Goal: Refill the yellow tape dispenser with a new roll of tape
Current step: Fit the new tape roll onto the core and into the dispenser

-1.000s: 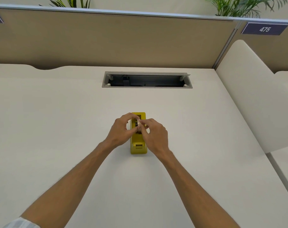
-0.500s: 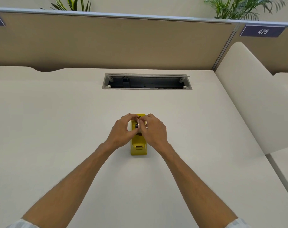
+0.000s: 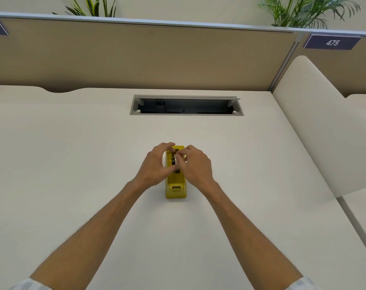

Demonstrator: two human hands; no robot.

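Observation:
The yellow tape dispenser (image 3: 175, 186) stands on the white desk (image 3: 73, 164), its cutter end toward me. My left hand (image 3: 155, 164) and my right hand (image 3: 195, 165) meet over its middle slot. Between the fingertips of both hands sits a roll of tape (image 3: 175, 162) with a dark core, held at the slot. The fingers hide most of the roll, and I cannot tell whether it rests in the slot.
An open cable tray (image 3: 186, 106) is cut into the desk beyond the dispenser. A tan partition (image 3: 136, 55) closes the far edge. A white side panel (image 3: 316, 122) rises at the right.
Both hands have closed in tighter over the dispenser's slot and shifted slightly toward its far end. The dispenser has stayed in place.

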